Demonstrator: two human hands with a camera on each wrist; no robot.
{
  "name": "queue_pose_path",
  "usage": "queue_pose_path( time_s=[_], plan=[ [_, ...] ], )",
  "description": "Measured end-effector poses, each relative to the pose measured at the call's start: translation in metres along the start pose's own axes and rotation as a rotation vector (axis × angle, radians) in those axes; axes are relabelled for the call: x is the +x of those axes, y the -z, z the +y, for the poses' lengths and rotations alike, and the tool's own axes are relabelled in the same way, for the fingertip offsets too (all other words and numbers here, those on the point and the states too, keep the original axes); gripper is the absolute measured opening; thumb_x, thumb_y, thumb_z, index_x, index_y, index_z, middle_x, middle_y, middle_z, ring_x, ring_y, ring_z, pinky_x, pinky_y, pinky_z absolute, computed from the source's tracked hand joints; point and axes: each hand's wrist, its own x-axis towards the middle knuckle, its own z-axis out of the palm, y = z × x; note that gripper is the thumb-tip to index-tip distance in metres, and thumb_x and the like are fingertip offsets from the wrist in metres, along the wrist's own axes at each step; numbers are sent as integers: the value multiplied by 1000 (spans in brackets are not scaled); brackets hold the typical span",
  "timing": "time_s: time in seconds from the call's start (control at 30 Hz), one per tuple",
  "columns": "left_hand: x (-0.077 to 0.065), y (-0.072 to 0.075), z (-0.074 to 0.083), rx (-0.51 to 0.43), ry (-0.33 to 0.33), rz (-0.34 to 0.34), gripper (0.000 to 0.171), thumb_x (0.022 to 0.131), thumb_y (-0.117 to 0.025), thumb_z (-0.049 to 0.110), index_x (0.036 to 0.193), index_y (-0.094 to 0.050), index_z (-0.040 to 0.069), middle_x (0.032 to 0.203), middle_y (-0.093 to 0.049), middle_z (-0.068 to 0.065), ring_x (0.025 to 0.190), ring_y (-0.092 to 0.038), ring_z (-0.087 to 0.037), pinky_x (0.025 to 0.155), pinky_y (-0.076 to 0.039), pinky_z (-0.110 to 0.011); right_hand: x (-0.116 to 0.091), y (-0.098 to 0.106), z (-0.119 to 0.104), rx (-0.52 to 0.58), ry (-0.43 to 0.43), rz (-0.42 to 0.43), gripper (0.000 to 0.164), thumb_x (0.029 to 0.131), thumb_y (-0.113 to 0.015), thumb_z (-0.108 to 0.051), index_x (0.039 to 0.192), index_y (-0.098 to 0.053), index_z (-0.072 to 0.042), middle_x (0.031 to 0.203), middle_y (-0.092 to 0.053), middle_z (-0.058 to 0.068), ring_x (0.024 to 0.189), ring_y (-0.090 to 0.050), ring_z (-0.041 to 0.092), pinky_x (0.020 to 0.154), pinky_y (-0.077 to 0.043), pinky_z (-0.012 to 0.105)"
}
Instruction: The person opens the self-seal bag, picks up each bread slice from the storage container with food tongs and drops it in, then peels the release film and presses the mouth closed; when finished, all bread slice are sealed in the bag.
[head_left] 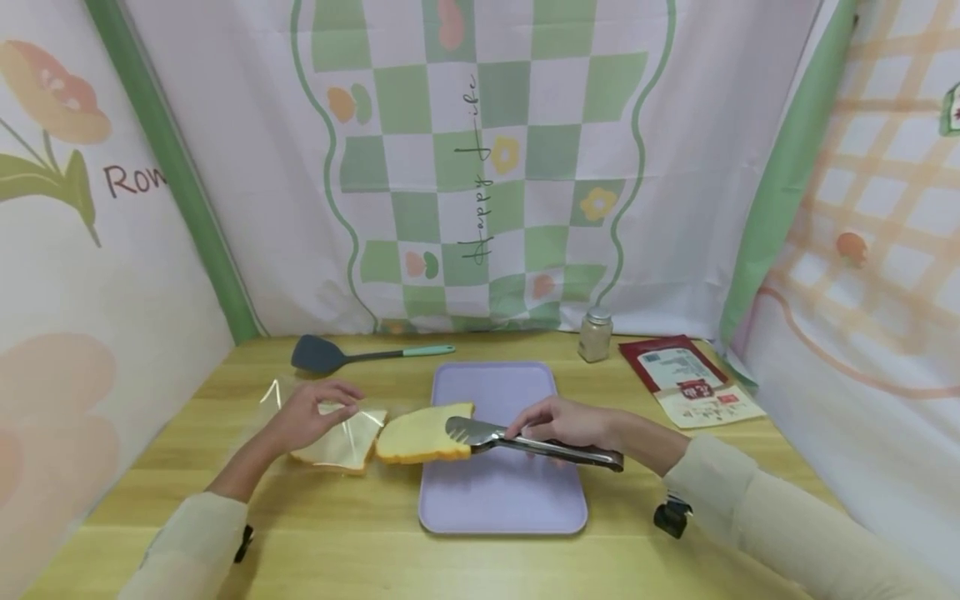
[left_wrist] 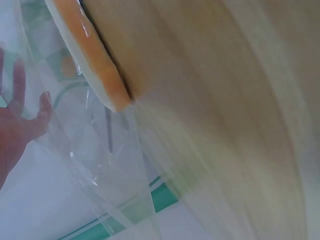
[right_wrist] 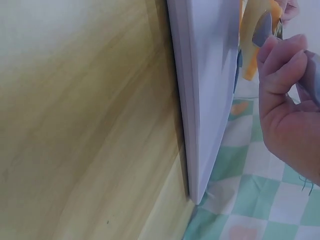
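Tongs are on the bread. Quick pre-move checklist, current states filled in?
1. Tongs held by the right hand: ok.
2. Bread slice gripped by the tongs: ok, at its right end.
3. Bread slice wholly over the lilac tray: not ok, much of it extends past the left edge.
4. Bread slice clear of the clear bag: cannot tell, they meet or nearly meet in the head view.
5. Left hand off the bag: cannot tell, it is over it, contact unclear.
6. Spatula off the tray: ok.
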Motion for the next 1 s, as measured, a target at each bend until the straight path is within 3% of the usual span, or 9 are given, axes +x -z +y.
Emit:
queue_pose_path(
  time_s=[0.33,0.53,0.67,0.8,1.0],
  plan=[
    [16,-7,13,109,44,-28,20,93,-69,23,102,-75,5,110,-73,-7,107,-66,-32,96,-49,-54,-3,-3,-2,17,-35,41,24,101,-55,-11,118,-70,-6,88,-68,12,54,-54,11,44,-47,22],
    [22,-19,31,293,138,-6,33,88,-72,41,102,-76,13,112,-73,-5,110,-65,-31,94,-49,-53,-3,-4,-5,14,-39,50,23,101,-56,-11,118,-71,-6,90,-69,16,53,-54,10,44,-46,22],
    [25,-31,47,455,229,-16,43,83,-71,55,106,-76,18,121,-70,-4,115,-60,-36,88,-47,-63,-5,-4,-6,3,-28,39,23,101,-55,-9,117,-71,-4,89,-70,17,50,-52,10,43,-45,22],
    [28,-42,59,550,295,-5,36,83,-73,45,108,-74,19,126,-67,-4,116,-55,-40,86,-42,-72,-5,-5,-7,-14,-15,32,24,101,-54,-9,117,-71,-4,88,-70,17,47,-51,10,44,-45,22],
    [30,-45,72,509,358,3,34,82,-71,23,115,-71,15,128,-64,-10,118,-53,-43,86,-42,-73,-5,-6,-8,-26,-17,56,24,101,-54,-8,116,-72,-6,86,-70,17,47,-51,11,43,-45,22]
  ],
)
